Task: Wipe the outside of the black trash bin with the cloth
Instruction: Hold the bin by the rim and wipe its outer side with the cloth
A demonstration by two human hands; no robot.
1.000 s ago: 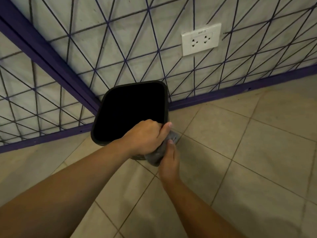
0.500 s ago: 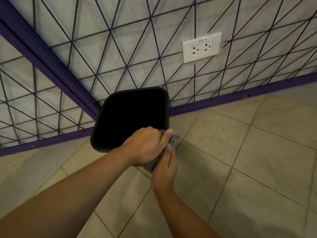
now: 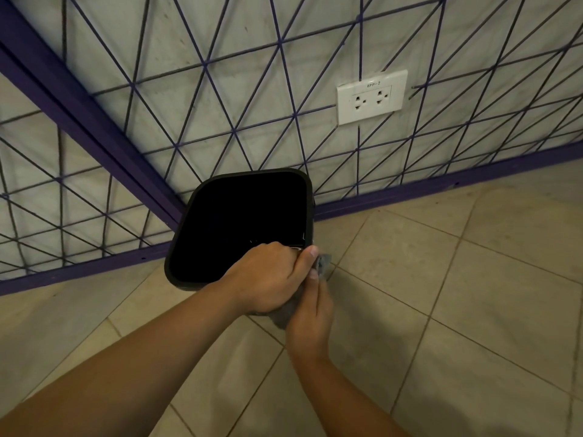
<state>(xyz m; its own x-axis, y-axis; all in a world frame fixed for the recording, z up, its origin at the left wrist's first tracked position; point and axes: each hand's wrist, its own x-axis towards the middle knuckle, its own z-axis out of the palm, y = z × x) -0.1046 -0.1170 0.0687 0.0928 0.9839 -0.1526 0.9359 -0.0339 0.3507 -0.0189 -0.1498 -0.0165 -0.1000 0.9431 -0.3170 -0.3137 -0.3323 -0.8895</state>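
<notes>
gripping the near rim of the black trash bin (image 3: pixel 239 228) is your left hand (image 3: pixel 268 279), fingers curled over the near right corner of the rim with the thumb lying along the outside edge. your right hand (image 3: pixel 310 316) sits just below and to the right of it, touching it, and holds the grey cloth (image 3: pixel 321 263) against the bin's near outer side. so both hands are together and clamped: left on the bin, right on the cloth. most of the cloth is squashed between your two hands and the bin wall, with one crumpled end poking out beside your left thumb and a bit more showing under your left palm. can't tell exactly how your right fingers wrap it, since they're mostly hidden.

the bin itself is square-ish with rounded corners, mouth open toward you, inside too dark to see anything. it sits at the corner where the two walls meet, on the beige tiled floor (image 3: pixel 441 310), looking tilted toward you.

behind it, both walls carry a purple wire grid (image 3: pixel 220 89) of triangles with a thick purple bar (image 3: pixel 79 115) running down the corner and a purple strip along the base. on the right-hand wall, well above the bin, there's a white double outlet (image 3: pixel 371 96) labelled 8pp-2.
</notes>
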